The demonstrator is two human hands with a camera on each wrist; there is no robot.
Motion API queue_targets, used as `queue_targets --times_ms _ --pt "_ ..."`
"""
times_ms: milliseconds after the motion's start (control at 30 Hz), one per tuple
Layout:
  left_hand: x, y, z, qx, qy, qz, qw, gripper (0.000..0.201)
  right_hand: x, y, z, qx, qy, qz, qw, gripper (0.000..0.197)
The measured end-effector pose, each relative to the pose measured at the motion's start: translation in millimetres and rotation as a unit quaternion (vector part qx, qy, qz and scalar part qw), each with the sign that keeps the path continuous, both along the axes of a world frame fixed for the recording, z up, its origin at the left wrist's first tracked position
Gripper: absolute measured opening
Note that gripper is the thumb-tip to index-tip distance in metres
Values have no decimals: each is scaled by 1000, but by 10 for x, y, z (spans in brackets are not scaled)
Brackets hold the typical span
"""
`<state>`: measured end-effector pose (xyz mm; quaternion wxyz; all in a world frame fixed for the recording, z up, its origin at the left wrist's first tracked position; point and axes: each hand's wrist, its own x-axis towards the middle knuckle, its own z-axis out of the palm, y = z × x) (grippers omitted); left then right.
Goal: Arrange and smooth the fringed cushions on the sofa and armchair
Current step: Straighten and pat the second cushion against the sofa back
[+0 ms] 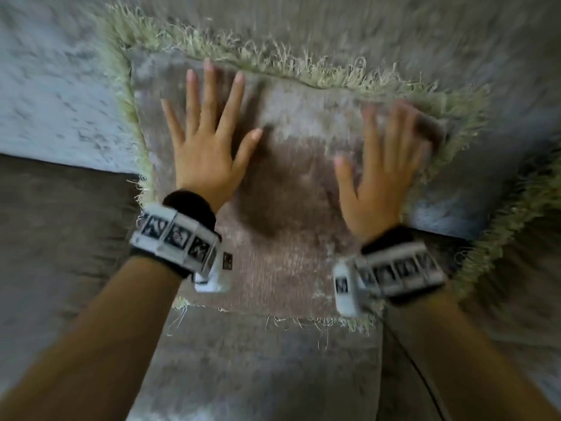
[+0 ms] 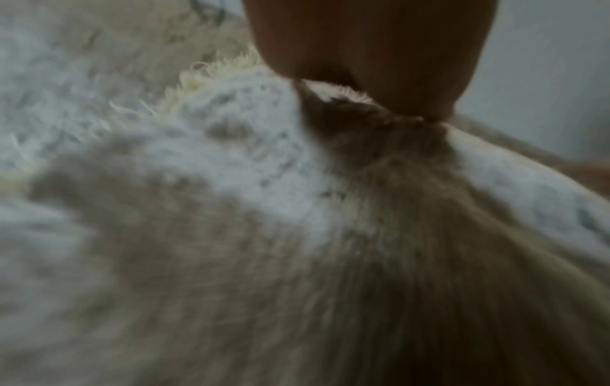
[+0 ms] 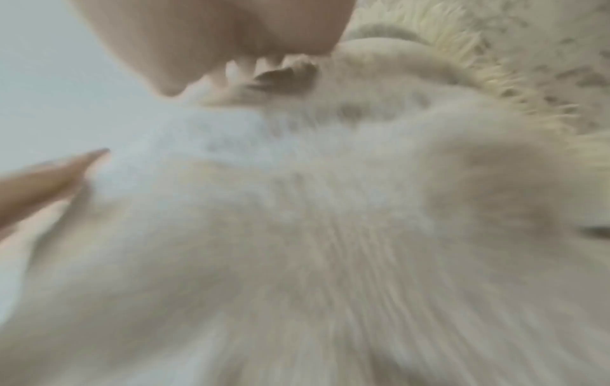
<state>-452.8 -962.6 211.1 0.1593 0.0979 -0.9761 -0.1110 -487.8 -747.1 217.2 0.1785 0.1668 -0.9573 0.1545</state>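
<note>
Fringed cushion leans against the sofa back. Left hand and right hand lie flat on its face, fingers spread, gripping nothing. The right is blurry, probably stroking toward the right fringe.

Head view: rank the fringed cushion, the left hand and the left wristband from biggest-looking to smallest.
1. fringed cushion, by far the largest.
2. left hand, spread flat on it.
3. left wristband, though it sits nearer the camera, so its place against the hand is unsure.
</note>
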Motion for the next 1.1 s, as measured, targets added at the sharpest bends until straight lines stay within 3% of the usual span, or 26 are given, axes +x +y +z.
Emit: queue_targets --times_ms 33,100,167,233,367,433,500,567,633,667,700,767,800,867,900,967,1033,1100 --pt "111 -14 -25 -5 18 6 1000 64 171 72 -12 -14 40 13 999 66" --pt "224 2 -187 -33 -32 13 999 68 252 98 -218 81 44 71 993 70" --pt "48 -27 -342 -27 -129 8 991 73 -55 -59 -439 188 -38 100 976 72" --pt "-177 -90 -318 -2 -161 6 987 71 -296 -215 -468 218 -96 78 968 74" --pt "206 -143 -240 9 -51 -12 999 64 158 36 -306 68 -16 50 996 67" --pt "539 -167 -406 -14 -49 -24 998 64 443 320 -356 53 25 35 998 70" --pt "600 -262 -583 -8 -87 8 996 71 310 484 -505 69 -33 -32 997 78" --pt "475 -327 -618 57 -94 56 992 82 29 482 -626 24 -135 -123 983 90" --pt "384 -332 -596 154 -30 77 985 85 -78 468 -679 -58 -166 -120 977 92" --pt "362 -341 -579 229 9 104 968 85 -90 498 -727 -120 -158 -116 973 86" --pt "355 -352 -574 313 41 147 938 86 -56 527 -724 -197 -150 -137 959 81" --pt "336 -378 -566 443 43 216 869 88 -5 597 -759 -360 -184 -229 885 78" --pt "320 -388 -552 471 9 230 851 88 3 614 -784 -402 -251 -261 841 74" --pt "283 -412 -460 465 -40 252 847 83 -10 595 -740 -413 -383 -292 773 66" --pt "280 -431 -408 439 -38 272 855 73 -32 578 -697 -428 -387 -305 757 65" --pt "294 -482 -372 416 31 278 866 43 -22 580 -558 -451 -321 -335 762 60" --pt "328 -512 -367 443 118 273 846 41 72 633 -475 -465 -256 -350 772 56" --pt "361 -521 -416 454 149 279 833 49 159 642 -470 -499 -237 -366 749 59"
